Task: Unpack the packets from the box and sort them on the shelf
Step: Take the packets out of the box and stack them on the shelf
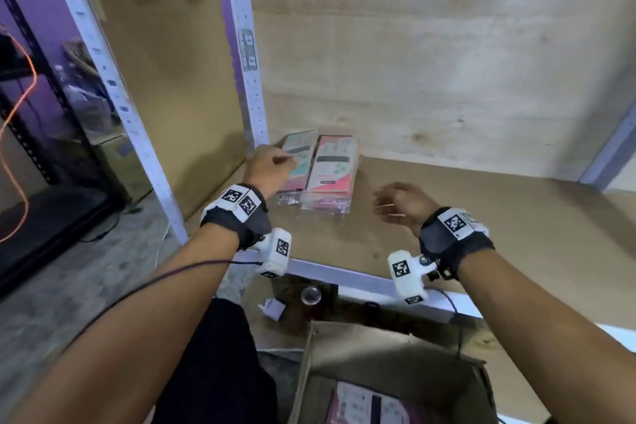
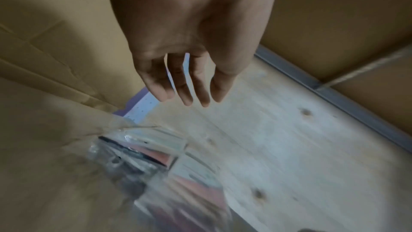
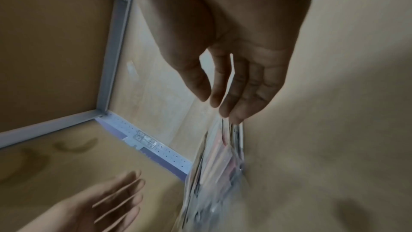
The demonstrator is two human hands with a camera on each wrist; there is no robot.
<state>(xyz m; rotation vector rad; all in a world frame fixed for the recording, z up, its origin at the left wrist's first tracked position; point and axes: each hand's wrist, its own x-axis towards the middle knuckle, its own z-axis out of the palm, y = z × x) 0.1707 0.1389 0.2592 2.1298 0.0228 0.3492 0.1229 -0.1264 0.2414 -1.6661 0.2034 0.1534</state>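
Two stacks of clear-wrapped packets lie side by side in the back left corner of the shelf board (image 1: pixel 481 217): a teal-topped stack (image 1: pixel 304 150) and a pink-topped stack (image 1: pixel 332 169). My left hand (image 1: pixel 275 162) hovers over the near left edge of the teal stack, holding nothing. The left wrist view shows its fingers (image 2: pixel 191 94) straight, above the packets (image 2: pixel 156 156). My right hand (image 1: pixel 392 200) hangs open just right of the pink stack; its fingertips (image 3: pixel 236 117) are close to the packets (image 3: pixel 218 165). The cardboard box (image 1: pixel 395 354) stands below the shelf with a packet (image 1: pixel 361 404) inside.
A perforated metal upright (image 1: pixel 246 55) stands at the corner behind the stacks, and a metal rail (image 1: pixel 344 277) edges the shelf front. Plywood closes the back. A can (image 1: pixel 310 296) sits under the shelf. A dark rack (image 1: pixel 34 113) stands to the left.
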